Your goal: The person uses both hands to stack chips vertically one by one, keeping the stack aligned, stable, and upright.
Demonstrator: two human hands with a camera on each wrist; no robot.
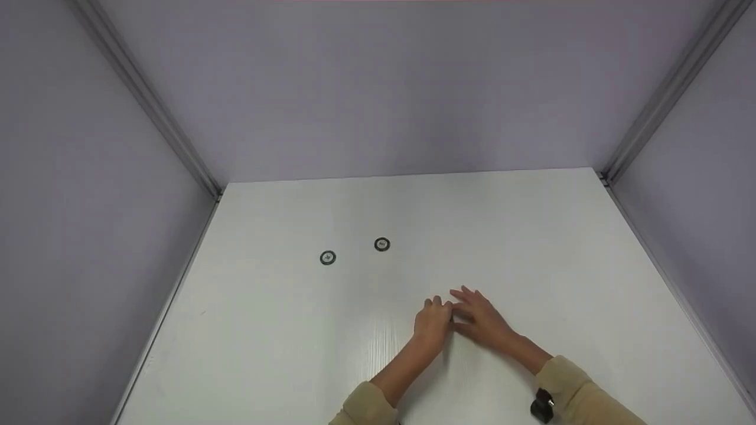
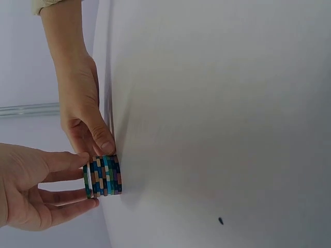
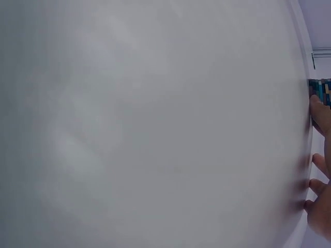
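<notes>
A short stack of round chips with blue, teal and tan striped edges [image 2: 103, 175] stands on the white tabletop [image 1: 531, 248], held between the two hands near the front middle of the surface. In the left wrist view the stack sits upright on the tabletop, its bottom chip flat against the surface, with fingers on opposite sides of it.

The left hand [image 1: 433, 321] comes at the stack from one side: its thumb and fingers [image 2: 67, 199] are nearly straight and slightly spread, the tips touching the outermost chip at the free end and the side of the stack. The right hand [image 1: 481, 319] meets it from the other side, its thumb and forefinger [image 2: 101, 142] curled down so that the tips press on the rim of the stack close to the tabletop. Together the fingers pinch the stack from both flanks.

In the head view the stack itself is hidden behind the fingers, which touch one another above it. The right wrist view shows only a sliver of the striped edge at its right border, with fingertips just below it.

Two separate round dark-rimmed chips with pale centres lie flat farther back on the tabletop, one to the left [image 1: 328, 258] and one just right of it [image 1: 382, 244], well apart from the hands. Both forearms wear beige sleeves [image 1: 582, 392].
</notes>
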